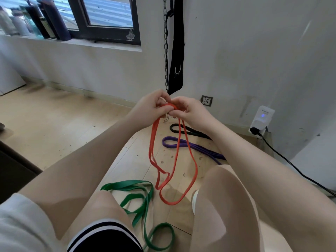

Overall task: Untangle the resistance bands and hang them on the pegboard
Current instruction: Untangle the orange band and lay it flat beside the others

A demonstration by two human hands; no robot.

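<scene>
Both hands meet in front of me, pinching the top of a red resistance band (192, 153). My left hand (151, 108) and my right hand (189, 110) grip the bunched red loop between their fingers. The band hangs down in several twisted strands toward the floor. A green band (143, 200) lies coiled on the wooden floor between my knees. A purple band (192, 146) and a black band (190, 131) lie flat on the floor near the wall. No pegboard is in view.
A metal chain (165, 51) and a black strap (176, 51) hang on the white wall behind my hands. A wall socket (206, 100) and a plugged-in white device (261, 119) with a black cable are at right. Bottles (36, 19) stand on the window sill.
</scene>
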